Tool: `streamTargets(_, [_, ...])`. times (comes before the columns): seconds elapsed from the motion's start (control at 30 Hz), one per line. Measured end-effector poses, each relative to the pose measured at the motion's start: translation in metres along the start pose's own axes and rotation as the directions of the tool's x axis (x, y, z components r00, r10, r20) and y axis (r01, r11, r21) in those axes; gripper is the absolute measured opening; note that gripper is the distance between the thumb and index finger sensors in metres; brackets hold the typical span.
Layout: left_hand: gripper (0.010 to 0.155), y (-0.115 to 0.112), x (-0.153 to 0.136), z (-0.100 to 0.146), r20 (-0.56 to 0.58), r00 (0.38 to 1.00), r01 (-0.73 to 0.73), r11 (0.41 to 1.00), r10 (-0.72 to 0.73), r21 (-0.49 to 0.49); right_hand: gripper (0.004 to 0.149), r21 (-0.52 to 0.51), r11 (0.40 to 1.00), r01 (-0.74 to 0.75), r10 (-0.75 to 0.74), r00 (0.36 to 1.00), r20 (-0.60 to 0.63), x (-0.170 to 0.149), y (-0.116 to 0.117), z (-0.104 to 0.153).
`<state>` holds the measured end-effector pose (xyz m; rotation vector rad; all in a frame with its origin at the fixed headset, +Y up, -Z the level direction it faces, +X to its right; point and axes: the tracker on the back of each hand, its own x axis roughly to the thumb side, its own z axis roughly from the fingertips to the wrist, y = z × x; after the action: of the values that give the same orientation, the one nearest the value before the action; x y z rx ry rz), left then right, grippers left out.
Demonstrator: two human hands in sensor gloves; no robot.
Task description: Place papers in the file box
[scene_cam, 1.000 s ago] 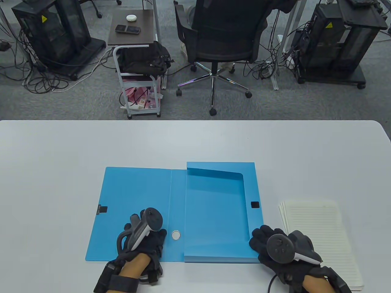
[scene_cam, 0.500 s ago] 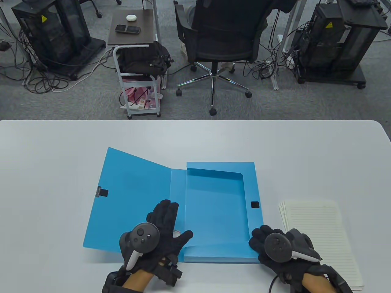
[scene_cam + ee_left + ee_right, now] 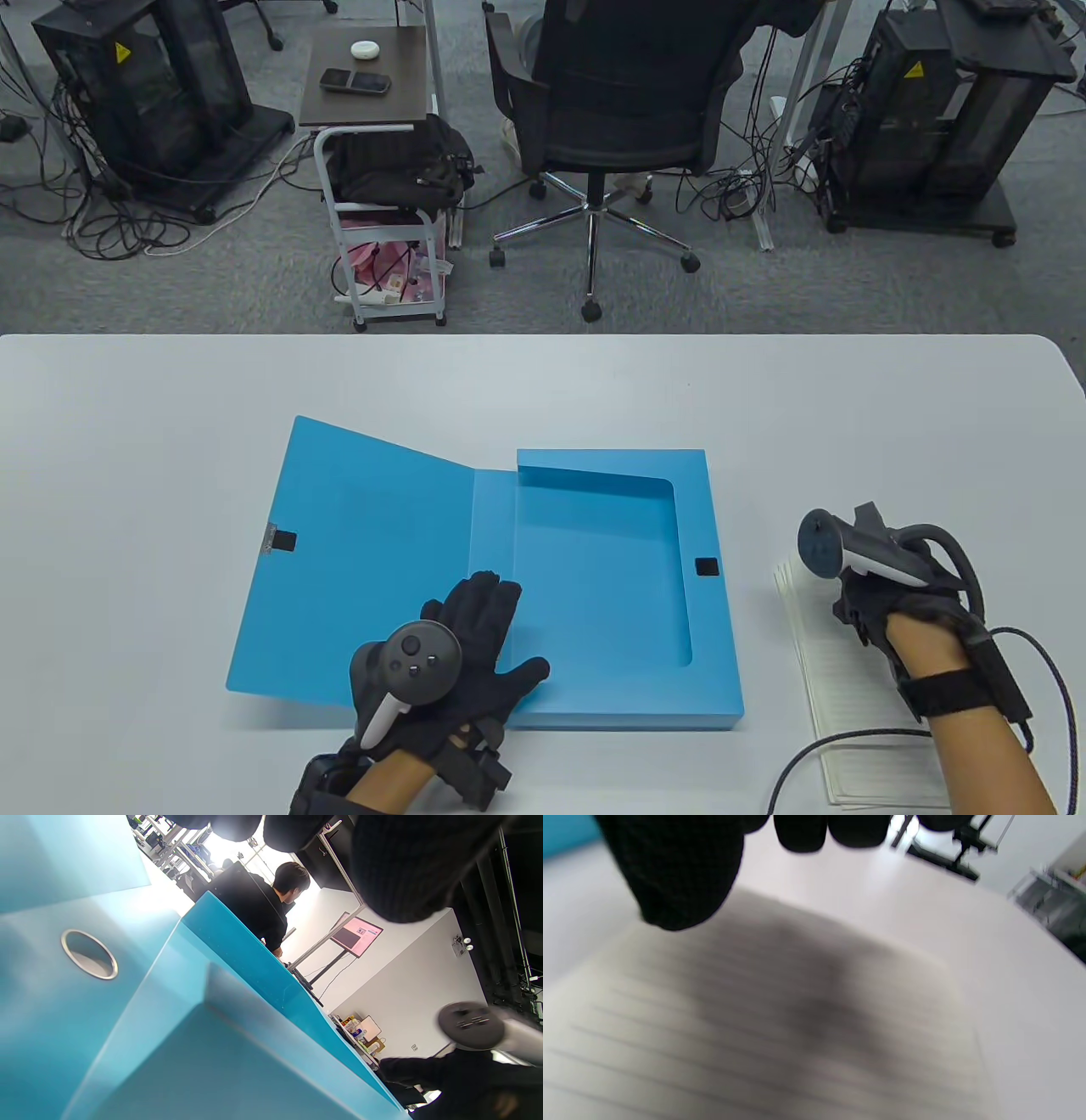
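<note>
Right hand: left the blue file box's near corner, shifted above the lined papers lying right of the box; finger spread impossible to tell. Left hand: stayed flat, fingers spread, on the spine beside the raised lid.

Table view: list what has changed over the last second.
The right hand left the file box's near right corner and moved right, over the papers. The left hand turned palm-down and shifted right onto the spine. The lid lifted off the table at its far edge. Box tray and papers stayed put.
</note>
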<state>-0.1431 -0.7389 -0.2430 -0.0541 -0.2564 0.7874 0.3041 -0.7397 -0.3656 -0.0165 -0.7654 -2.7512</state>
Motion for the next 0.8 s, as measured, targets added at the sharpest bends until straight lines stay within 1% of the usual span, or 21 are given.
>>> streamTargets(0.03, [0.088, 0.001, 0.000, 0.000, -0.007, 1.000, -0.002, 1.000, 0.002, -0.006, 0.094, 0.084, 0.996, 0.012, -0.010, 1.000, -0.018, -0.002, 0.008, -0.012])
streamTargets(0.1, [0.088, 0.001, 0.000, 0.001, -0.011, 1.000, -0.015, 1.000, 0.015, -0.006, 0.098, 0.197, 0.979, 0.055, -0.053, 0.998, -0.015, -0.004, 0.018, -0.028])
streamTargets(0.17, [0.088, 0.001, 0.000, 0.001, -0.015, 1.000, -0.015, 1.000, 0.015, -0.008, 0.102, 0.191, 0.979, 0.075, -0.077, 0.997, 0.003, -0.008, 0.020, -0.038])
streamTargets(0.2, [0.088, 0.001, 0.000, 0.001, -0.017, 1.000, -0.012, 1.000, 0.012, -0.008, 0.103, 0.216, 0.974, 0.073, -0.078, 0.997, 0.016, -0.009, 0.020, -0.040])
streamTargets(0.23, [0.088, 0.001, 0.000, 0.001, -0.015, 1.000, -0.011, 1.000, 0.010, -0.010, 0.103, 0.205, 0.977, 0.065, -0.073, 0.997, 0.033, -0.008, 0.020, -0.042])
streamTargets(0.3, [0.088, 0.000, 0.000, 0.001, -0.024, 1.000, -0.003, 1.000, 0.002, -0.012, 0.103, 0.146, 0.989, -0.009, -0.006, 0.995, 0.100, -0.007, 0.019, -0.047])
streamTargets(0.4, [0.088, 0.000, -0.001, 0.001, -0.036, 0.999, 0.000, 1.000, 0.000, -0.011, 0.100, 0.089, 0.996, -0.029, 0.014, 0.987, 0.162, -0.008, 0.018, -0.052])
streamTargets(0.47, [0.088, 0.002, -0.002, 0.001, -0.043, 0.999, -0.003, 1.000, 0.003, -0.004, 0.100, 0.100, 0.995, -0.016, -0.002, 0.985, 0.172, -0.010, 0.017, -0.055])
streamTargets(0.67, [0.090, 0.005, -0.007, -0.001, -0.078, 0.997, -0.013, 1.000, 0.014, 0.013, 0.086, 0.146, 0.989, 0.008, -0.033, 0.986, 0.165, -0.014, 0.018, -0.062])
streamTargets(0.7, [0.090, 0.005, -0.006, -0.001, -0.081, 0.997, -0.019, 1.000, 0.020, 0.014, 0.084, 0.133, 0.991, 0.008, -0.031, 0.985, 0.170, -0.013, 0.018, -0.060])
streamTargets(0.73, [0.091, 0.005, -0.006, -0.001, -0.077, 0.997, -0.027, 1.000, 0.028, 0.011, 0.083, 0.090, 0.996, 0.003, -0.020, 0.982, 0.189, -0.014, 0.018, -0.056])
streamTargets(0.8, [0.091, 0.006, -0.003, -0.001, -0.065, 0.997, -0.037, 0.999, 0.038, 0.020, 0.081, -0.025, 0.999, 0.019, -0.014, 0.980, 0.197, -0.017, 0.018, -0.044])
